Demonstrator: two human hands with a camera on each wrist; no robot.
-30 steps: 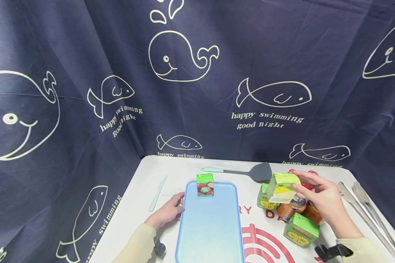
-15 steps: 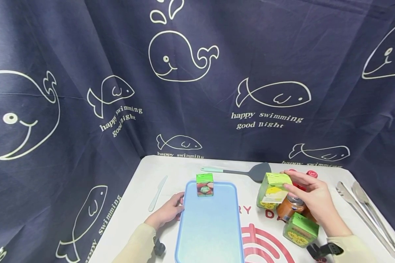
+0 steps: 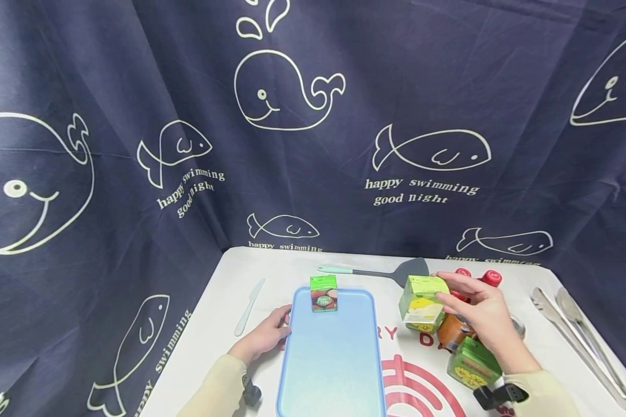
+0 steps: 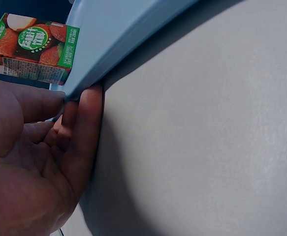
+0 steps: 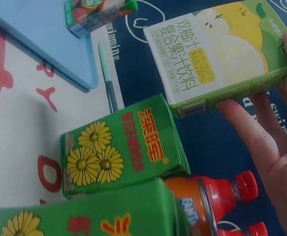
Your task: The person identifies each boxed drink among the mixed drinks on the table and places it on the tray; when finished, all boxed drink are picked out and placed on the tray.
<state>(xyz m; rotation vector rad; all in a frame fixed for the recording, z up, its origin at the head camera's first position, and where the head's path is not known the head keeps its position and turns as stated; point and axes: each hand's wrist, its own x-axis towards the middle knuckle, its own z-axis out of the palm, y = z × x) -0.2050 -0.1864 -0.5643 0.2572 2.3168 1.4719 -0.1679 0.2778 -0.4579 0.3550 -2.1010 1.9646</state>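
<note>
My left hand (image 3: 263,339) pinches the left rim of a light blue tray (image 3: 334,353), thumb above and fingers below in the left wrist view. On the tray's far left corner stands a small lychee juice carton (image 3: 324,294) with a green top. My right hand (image 3: 482,315) holds a yellow-green 250 ml juice carton (image 5: 217,54) between thumb and fingers, raised above the table. Below it stand two green drink cartons (image 5: 126,145) with yellow flowers, beside an orange Fanta bottle (image 5: 197,196) with a red cap. My right hand partly hides these drinks in the head view.
A grey spatula (image 3: 411,271) with a mint handle lies along the back edge. Left of the tray lies a pale table knife (image 3: 250,307). Long metal utensils (image 3: 586,341) lie at the right edge. A dark blue whale-print curtain (image 3: 313,174) hangs behind the table.
My right hand has carried the yellow-green juice carton to the left, uncovering more of the red caps behind. The left hand and tray stay in place.
</note>
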